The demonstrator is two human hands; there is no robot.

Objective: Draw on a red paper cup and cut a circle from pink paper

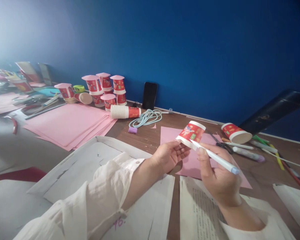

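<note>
Holding a red paper cup tipped on its side, the person's left hand pinches it by the lower edge with thumb and fingertips. The cup hangs just above the near edge of a single pink sheet on the wooden table. The right hand is closed around a white pen, whose far end touches the cup's white rim. Whether it is writing cannot be told.

Judging by this, the work in hand is marking or scoring the cup at its rim. That would call for a steady pinch from the left hand and a light, controlled pen tip on a curved surface.

Counted around the pink sheet:
- One pair of scissors lies just right of it.
- One more red cup lies on its side farther right.
- Several markers lie beyond that cup; their number is unclear.
- One sleeve of nested cups lies to the left.
- One coiled pale green cord sits between that sleeve and the sheet.
- One dark phone leans on the blue wall behind.
- At least five cups capped in pink cluster far left, some stacked on others.
- One pile of pink paper lies left of the sheet.
- Printed pages lie nearer the person.
</note>
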